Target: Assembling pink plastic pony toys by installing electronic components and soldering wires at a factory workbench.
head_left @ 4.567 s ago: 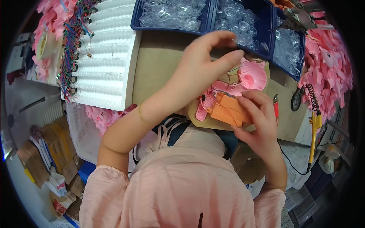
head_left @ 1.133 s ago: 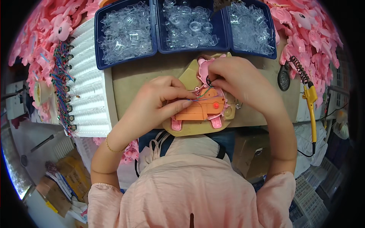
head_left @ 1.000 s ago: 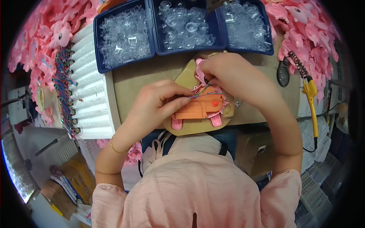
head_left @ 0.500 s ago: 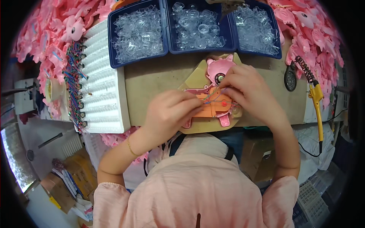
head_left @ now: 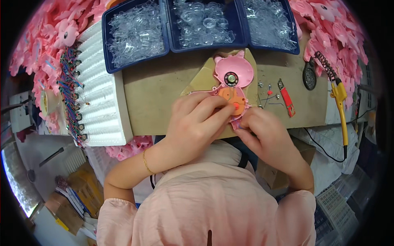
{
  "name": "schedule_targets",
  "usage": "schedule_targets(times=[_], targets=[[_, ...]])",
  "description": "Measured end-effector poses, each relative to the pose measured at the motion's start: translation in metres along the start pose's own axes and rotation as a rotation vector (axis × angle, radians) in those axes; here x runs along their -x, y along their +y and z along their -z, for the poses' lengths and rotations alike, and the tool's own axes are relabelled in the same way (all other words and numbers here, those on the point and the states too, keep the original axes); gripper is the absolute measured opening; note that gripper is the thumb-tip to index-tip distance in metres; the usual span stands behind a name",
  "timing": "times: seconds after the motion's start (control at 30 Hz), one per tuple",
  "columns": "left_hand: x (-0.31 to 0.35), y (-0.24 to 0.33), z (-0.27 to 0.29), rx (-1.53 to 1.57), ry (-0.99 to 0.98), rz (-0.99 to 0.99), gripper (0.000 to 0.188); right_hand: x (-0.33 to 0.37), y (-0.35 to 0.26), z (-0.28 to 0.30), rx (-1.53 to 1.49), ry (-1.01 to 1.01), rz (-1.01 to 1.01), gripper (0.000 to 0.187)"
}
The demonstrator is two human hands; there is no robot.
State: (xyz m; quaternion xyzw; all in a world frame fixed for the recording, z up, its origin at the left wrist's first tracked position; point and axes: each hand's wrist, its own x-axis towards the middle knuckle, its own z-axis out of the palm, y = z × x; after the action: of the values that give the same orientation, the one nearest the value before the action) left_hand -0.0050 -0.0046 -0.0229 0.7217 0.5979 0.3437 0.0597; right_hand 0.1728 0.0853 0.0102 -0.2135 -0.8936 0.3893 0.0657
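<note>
A pink animal-shaped toy shell [head_left: 243, 70] lies hollow side up on a tan board [head_left: 204, 77], with a round metal-and-black speaker-like part [head_left: 231, 79] in its head. In the body sits an orange plastic housing [head_left: 227, 94] with a small red button [head_left: 236, 106]. My left hand [head_left: 201, 125] covers the housing's left part, its bent fingers closed against it beside the button. At the shell's lower right, near a pink leg [head_left: 235, 124], my right hand [head_left: 266, 133] has thumb and fingers pinched together; whatever is between them is hidden.
Blue bins [head_left: 168, 50] of clear plastic pieces stand at the back. A white foam tray [head_left: 102, 90] with wired parts [head_left: 70, 94] is at left. On the right lie a red-handled cutter [head_left: 288, 100], small wired bits [head_left: 270, 92] and a yellow soldering iron [head_left: 340, 98]. Pink shells [head_left: 336, 41] are heaped behind.
My left hand has shifted right over the housing. My right hand has come down from the shell's head to its lower right, uncovering the red cutter and small bits. The wires are now out of sight.
</note>
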Motion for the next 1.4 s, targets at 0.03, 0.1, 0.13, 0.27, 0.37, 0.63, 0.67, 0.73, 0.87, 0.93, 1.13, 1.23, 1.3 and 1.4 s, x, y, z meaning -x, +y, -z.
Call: schedule_targets(times=[0.03, 0.1, 0.13, 0.27, 0.37, 0.63, 0.67, 0.73, 0.87, 0.93, 1.13, 1.23, 1.3, 1.4], targets=[[-0.003, -0.001, -0.002, 0.003, -0.002, -0.006, 0.027, -0.004, 0.0, 0.006, 0.001, 0.005, -0.004, 0.016], [-0.006, -0.003, -0.003, 0.141, -0.064, 0.041, 0.019, -0.012, 0.0, 0.016, -0.24, -0.004, -0.228, 0.014], [-0.008, -0.002, -0.003, 0.149, -0.066, 0.03, 0.019, -0.012, 0.003, 0.016, -0.235, 0.005, -0.237, 0.014], [-0.01, -0.001, 0.001, 0.303, -0.126, 0.163, 0.015, -0.011, 0.007, 0.016, -0.905, -0.063, -0.576, 0.019], [-0.008, -0.002, 0.0, 0.301, -0.131, 0.188, 0.014, -0.002, 0.008, 0.016, -0.936, 0.209, -0.515, 0.017], [0.001, 0.0, -0.005, 0.226, -0.06, 0.124, 0.016, 0.025, 0.007, -0.01, -0.047, 0.157, -0.15, 0.011], [0.003, 0.0, -0.005, 0.235, -0.015, 0.12, 0.017, 0.024, 0.012, -0.009, -0.15, 0.159, -0.181, 0.01], [0.006, -0.002, -0.005, 0.241, 0.029, 0.117, 0.017, 0.026, 0.024, -0.009, -0.219, 0.225, -0.166, 0.009], [0.015, -0.008, -0.009, -0.029, 0.062, -0.141, 0.022, 0.036, 0.023, -0.022, -0.947, 0.416, -0.683, 0.012], [0.014, -0.006, -0.009, -0.063, 0.071, -0.187, 0.024, 0.046, 0.022, -0.04, 0.002, 0.477, -0.2, 0.014], [0.013, -0.002, 0.0, -0.208, -0.028, -0.267, 0.034, 0.049, 0.012, -0.029, 0.057, 0.307, -0.097, 0.016], [0.013, 0.002, 0.005, -0.307, -0.106, -0.311, 0.034, 0.024, 0.018, -0.004, -0.559, 0.203, -0.618, 0.009], [0.011, 0.009, 0.005, -0.415, -0.091, -0.336, 0.027, 0.001, 0.022, -0.006, -0.081, 0.378, -0.212, 0.009], [0.011, 0.013, 0.004, -0.501, -0.187, -0.362, 0.029, -0.012, 0.028, -0.011, 0.261, 0.334, -0.014, 0.01]])
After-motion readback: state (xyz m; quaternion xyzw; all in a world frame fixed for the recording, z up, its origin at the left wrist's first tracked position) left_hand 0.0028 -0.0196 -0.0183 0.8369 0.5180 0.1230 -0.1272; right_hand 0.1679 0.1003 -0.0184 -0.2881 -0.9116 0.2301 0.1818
